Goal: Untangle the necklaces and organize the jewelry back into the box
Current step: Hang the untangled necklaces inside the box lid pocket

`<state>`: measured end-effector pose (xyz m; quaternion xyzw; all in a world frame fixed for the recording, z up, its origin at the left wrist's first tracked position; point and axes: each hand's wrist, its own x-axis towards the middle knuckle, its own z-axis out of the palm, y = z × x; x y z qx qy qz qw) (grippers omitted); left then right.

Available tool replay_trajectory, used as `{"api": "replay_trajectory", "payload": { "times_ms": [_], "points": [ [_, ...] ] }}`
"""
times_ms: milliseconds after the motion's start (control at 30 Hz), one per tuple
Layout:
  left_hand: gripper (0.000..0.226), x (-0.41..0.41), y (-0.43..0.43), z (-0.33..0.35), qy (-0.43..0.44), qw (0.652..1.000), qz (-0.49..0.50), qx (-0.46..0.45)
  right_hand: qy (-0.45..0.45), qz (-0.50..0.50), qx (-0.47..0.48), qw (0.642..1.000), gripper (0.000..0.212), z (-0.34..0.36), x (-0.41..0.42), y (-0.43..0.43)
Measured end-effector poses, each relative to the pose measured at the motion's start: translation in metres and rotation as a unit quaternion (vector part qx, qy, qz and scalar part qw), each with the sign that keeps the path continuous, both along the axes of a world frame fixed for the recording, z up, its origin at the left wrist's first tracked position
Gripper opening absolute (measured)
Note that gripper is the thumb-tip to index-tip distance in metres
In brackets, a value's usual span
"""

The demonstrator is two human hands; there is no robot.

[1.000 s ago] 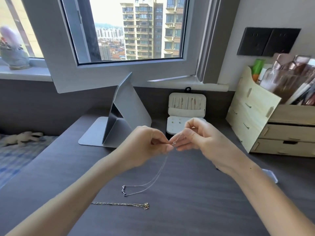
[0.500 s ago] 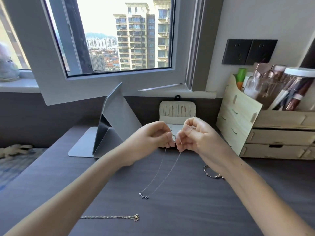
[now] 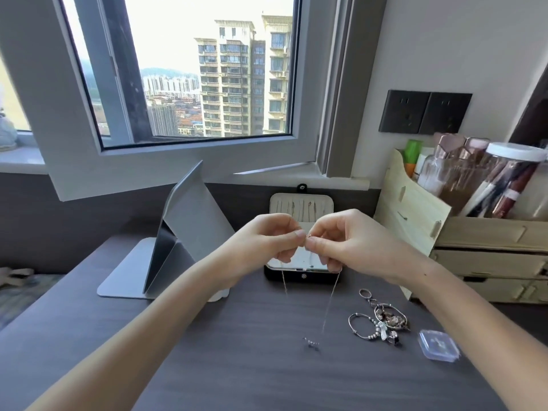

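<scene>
A thin silver necklace (image 3: 328, 307) hangs in a long loop from both my hands, its small pendant (image 3: 311, 342) touching the dark desk. My left hand (image 3: 267, 241) and my right hand (image 3: 347, 241) pinch the chain's ends close together, with the tiny clasp ring between the fingertips. Right behind my hands stands the open jewelry box (image 3: 301, 203), white inside with a black shell, several chains hanging in its raised lid. My hands hide most of its lower tray.
A pile of bracelets, rings and charms (image 3: 379, 320) lies to the right on the desk, beside a small clear plastic case (image 3: 438, 345). A folded grey stand (image 3: 178, 238) sits at left. A wooden drawer organizer (image 3: 474, 250) with cosmetics fills the right side.
My hands rose and drew the necklace up, so its pendant slid right and nearer the box. The view tilted and shifted; the gold chain left the frame and the jewelry pile came into sight.
</scene>
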<state>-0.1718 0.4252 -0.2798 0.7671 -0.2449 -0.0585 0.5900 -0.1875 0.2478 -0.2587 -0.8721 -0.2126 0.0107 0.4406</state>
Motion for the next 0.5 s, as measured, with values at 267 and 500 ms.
{"api": "replay_trajectory", "payload": {
  "times_ms": [267, 500],
  "points": [
    [0.009, 0.06, -0.018, -0.006, -0.048, 0.994, 0.094, 0.018, -0.077, -0.052, 0.018, 0.996, 0.016, 0.041, 0.044, -0.017],
    [0.03, 0.139, -0.044, -0.042, -0.159, 0.945, 0.229, 0.171, -0.08, -0.075, 0.048, 0.993, 0.019, 0.074, 0.099, -0.027]
  ]
}}
